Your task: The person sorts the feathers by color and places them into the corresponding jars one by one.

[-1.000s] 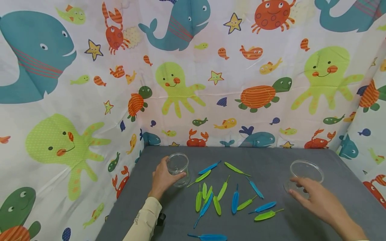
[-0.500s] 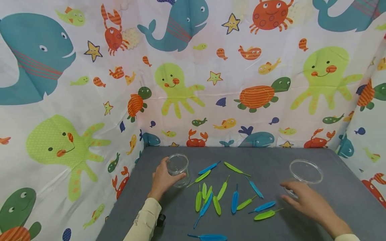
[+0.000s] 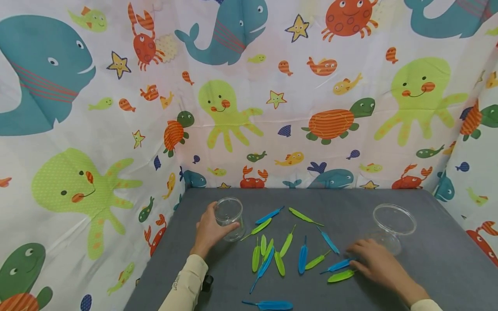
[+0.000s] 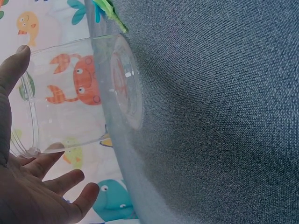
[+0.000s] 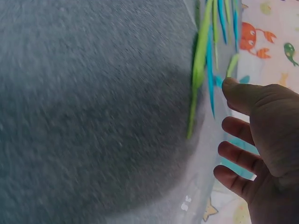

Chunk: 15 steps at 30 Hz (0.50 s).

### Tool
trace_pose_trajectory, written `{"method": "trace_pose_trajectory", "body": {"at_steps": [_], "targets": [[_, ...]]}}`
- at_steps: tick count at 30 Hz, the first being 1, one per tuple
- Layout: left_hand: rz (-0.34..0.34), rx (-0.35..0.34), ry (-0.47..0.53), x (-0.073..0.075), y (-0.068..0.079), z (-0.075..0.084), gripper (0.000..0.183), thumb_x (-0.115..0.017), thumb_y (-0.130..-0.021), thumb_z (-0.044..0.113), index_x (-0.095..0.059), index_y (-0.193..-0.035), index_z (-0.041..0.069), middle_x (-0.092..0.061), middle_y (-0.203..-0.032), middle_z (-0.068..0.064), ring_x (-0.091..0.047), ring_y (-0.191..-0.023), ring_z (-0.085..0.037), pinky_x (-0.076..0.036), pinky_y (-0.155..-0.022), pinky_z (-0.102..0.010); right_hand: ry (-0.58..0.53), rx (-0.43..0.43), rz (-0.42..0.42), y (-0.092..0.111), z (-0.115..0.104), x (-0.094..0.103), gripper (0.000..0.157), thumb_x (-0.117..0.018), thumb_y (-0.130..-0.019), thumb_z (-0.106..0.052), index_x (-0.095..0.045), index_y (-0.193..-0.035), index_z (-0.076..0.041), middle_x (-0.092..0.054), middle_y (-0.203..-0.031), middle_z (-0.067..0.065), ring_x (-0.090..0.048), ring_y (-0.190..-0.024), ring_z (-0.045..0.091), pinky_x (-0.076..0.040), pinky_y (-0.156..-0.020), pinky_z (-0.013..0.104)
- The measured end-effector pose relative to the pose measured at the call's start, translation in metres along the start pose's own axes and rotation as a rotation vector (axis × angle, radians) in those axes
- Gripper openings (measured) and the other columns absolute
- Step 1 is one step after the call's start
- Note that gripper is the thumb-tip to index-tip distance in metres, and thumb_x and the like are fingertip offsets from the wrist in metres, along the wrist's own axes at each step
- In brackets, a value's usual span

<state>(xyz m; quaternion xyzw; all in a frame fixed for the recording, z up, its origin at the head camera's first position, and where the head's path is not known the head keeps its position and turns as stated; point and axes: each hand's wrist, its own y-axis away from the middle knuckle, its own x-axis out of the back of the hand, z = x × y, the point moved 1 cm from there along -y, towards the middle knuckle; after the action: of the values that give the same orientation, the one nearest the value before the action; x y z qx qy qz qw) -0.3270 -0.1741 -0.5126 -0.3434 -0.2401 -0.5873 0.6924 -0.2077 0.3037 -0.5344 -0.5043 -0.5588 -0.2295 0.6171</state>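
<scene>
My left hand (image 3: pixel 212 229) grips a clear cup (image 3: pixel 230 216) that stands upright at the left of the grey table. In the left wrist view, thumb and fingers lie along opposite sides of the cup (image 4: pixel 124 88) near its rim, and nothing shows inside it. My right hand (image 3: pixel 375 261) hovers with relaxed fingers and thumb apart, holding nothing. Its thumb tip overlaps the stem ends of a blue feather (image 3: pixel 339 265) and a green feather (image 3: pixel 340 276). In the right wrist view, the green feather (image 5: pixel 201 60) lies just beyond the thumb.
A second clear cup (image 3: pixel 394 220) stands behind the right hand. Several blue and green feathers (image 3: pixel 302 257) are scattered between the hands, and one blue feather (image 3: pixel 272 306) lies near the front. A printed curtain (image 3: pixel 288 86) walls in the table (image 3: pixel 334 203).
My right hand has moved left from the right cup to the nearby blue and green feathers, and that cup is now more visible. The left hand stays on its cup.
</scene>
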Motion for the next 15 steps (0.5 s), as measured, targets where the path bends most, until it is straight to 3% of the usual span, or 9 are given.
{"method": "trace_pose_trajectory", "body": {"at_steps": [7, 15], "targets": [[0.005, 0.001, 0.018, -0.001, -0.001, -0.001, 0.111, -0.087, -0.069, 0.062, -0.036, -0.154, 0.013, -0.052, -0.151, -0.014, -0.052, -0.134, -0.036, -0.029, -0.11, -0.067, -0.04, 0.032, -0.024, -0.003, -0.007, -0.012, 0.027, -0.087, -0.077, -0.021, -0.075, -0.099, -0.031, -0.068, -0.098, -0.016, -0.059, -0.089, 0.011, -0.052, -0.074, 0.036], [0.0, 0.013, 0.027, -0.004, -0.001, -0.004, 0.111, -0.086, -0.068, 0.063, -0.035, -0.153, 0.014, -0.052, -0.151, -0.014, -0.051, -0.133, -0.036, -0.029, -0.111, -0.066, -0.036, -0.006, -0.072, -0.005, -0.015, -0.017, 0.028, -0.086, -0.08, -0.019, -0.074, -0.101, -0.033, -0.067, -0.097, -0.019, -0.057, -0.089, 0.009, -0.046, -0.072, 0.034]]}}
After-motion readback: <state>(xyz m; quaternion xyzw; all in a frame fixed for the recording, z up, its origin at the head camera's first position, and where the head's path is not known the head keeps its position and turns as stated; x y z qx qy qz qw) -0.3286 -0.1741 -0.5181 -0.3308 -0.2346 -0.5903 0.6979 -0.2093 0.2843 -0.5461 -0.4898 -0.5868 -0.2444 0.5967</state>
